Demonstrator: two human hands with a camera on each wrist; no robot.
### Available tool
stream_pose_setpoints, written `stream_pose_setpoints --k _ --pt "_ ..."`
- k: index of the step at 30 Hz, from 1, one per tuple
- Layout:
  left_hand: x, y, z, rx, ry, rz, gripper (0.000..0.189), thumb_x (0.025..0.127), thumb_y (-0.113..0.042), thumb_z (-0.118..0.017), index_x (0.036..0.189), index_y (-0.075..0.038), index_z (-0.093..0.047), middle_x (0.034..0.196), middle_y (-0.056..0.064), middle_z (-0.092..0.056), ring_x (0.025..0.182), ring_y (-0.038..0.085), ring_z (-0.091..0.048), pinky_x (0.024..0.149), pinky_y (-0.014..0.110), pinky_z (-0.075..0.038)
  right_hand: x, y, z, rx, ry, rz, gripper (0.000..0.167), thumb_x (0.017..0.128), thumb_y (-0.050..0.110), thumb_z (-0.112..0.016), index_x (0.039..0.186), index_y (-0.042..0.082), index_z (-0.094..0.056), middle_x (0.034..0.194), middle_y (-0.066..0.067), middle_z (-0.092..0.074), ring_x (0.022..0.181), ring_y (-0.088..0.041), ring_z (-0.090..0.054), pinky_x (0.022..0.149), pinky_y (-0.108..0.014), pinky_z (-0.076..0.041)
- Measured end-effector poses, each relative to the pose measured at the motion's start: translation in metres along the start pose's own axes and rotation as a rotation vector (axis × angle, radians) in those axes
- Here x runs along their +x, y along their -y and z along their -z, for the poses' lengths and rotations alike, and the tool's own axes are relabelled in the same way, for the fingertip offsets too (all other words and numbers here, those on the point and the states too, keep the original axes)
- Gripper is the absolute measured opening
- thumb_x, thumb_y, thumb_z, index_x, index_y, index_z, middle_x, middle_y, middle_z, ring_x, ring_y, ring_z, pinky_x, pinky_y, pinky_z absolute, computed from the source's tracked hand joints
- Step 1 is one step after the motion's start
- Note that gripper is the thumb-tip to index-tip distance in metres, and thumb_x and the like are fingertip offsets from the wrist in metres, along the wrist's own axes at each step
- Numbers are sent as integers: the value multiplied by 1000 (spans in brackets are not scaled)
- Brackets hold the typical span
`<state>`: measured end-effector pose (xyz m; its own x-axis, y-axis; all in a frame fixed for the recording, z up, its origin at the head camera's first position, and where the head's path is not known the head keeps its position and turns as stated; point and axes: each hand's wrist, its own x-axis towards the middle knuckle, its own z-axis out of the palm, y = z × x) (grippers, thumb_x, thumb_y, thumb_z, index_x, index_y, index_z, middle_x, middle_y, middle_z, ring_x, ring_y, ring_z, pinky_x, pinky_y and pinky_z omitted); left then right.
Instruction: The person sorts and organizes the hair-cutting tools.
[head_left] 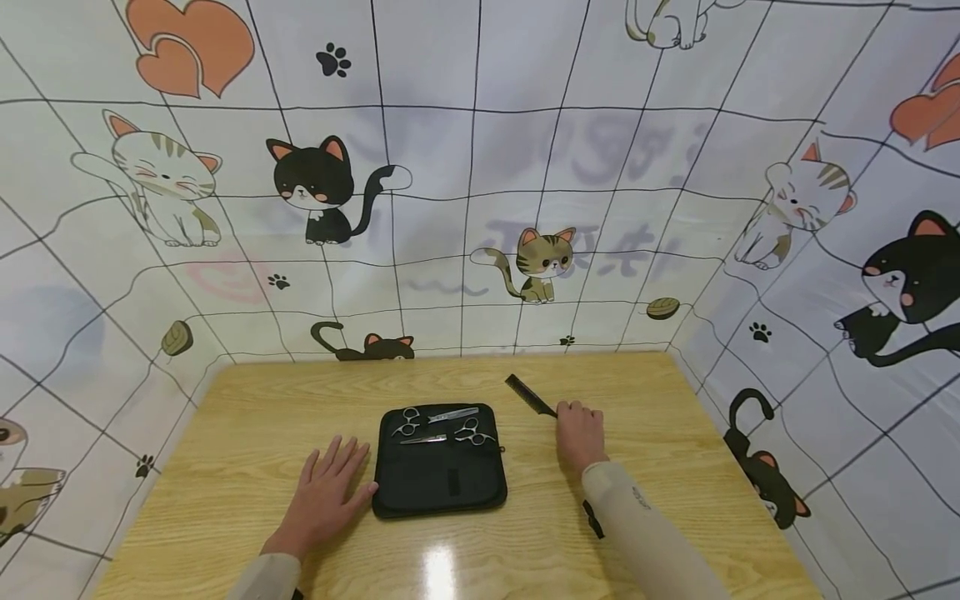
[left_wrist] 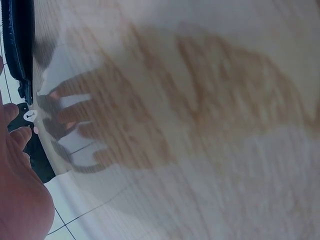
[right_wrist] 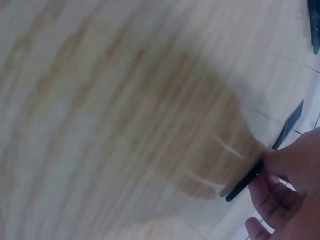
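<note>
A black comb (head_left: 529,395) is held by its handle in my right hand (head_left: 581,435), its toothed end pointing up and to the left. The right wrist view shows the comb's handle (right_wrist: 244,182) pinched between thumb and fingers. Left of it, a black zip case (head_left: 441,483) lies flat on the table. Two pairs of scissors (head_left: 409,423) are tucked in the upper half of the case, one above the other. My left hand (head_left: 324,497) lies with spread fingers on the table, its thumb at the case's left edge.
The wooden table (head_left: 285,392) meets a fabric backdrop (head_left: 431,167) with cat prints at its back and sides. A glare spot shines on the table near the front. Part of the case (left_wrist: 19,40) shows at the left wrist view's edge.
</note>
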<state>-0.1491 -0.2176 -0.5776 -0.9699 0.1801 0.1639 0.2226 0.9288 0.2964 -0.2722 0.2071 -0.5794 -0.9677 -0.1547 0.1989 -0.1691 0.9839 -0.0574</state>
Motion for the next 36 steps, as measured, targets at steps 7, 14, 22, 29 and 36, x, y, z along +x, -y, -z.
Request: stream_pose_setpoints --k 7,14,22,29,36 --pt "-1 0 0 0 -1 -3 65 94 -52 -56 148 -17 -45 154 11 -41 147 36 -27 118 58 -13 7 -7 5 63 88 -30 9 91 14 -69 91 10 -60 81 -8 -68 72 -26 -63 77 -50 -46" --pt "-1 0 0 -14 -7 -5 64 94 -51 -56 147 -17 -45 154 11 -41 148 36 -26 118 58 -13 6 -3 18 6 149 38 14 93 -1 -58 81 5 -54 71 -11 -61 64 -26 -60 70 -48 -50" --pt "-2 0 0 -24 -24 -6 63 94 -49 -57 147 -16 -46 153 12 -42 147 37 -27 117 59 -13 6 0 24 -9 228 33 5 93 0 -58 91 4 -61 81 -13 -63 75 -29 -63 79 -53 -49" --pt "-2 0 0 -31 -60 -20 62 94 -48 -58 145 -15 -48 151 13 -45 145 38 -30 116 59 -16 4 0 24 21 230 4 8 93 4 -60 85 8 -61 75 -7 -58 69 -24 -56 78 -53 -43" --pt "0 -2 3 -23 -12 1 64 95 -49 -56 148 -16 -44 155 11 -40 147 37 -26 118 59 -13 5 3 20 7 129 19 10 92 5 -63 90 12 -70 77 -5 -69 68 -22 -62 88 -55 -41"
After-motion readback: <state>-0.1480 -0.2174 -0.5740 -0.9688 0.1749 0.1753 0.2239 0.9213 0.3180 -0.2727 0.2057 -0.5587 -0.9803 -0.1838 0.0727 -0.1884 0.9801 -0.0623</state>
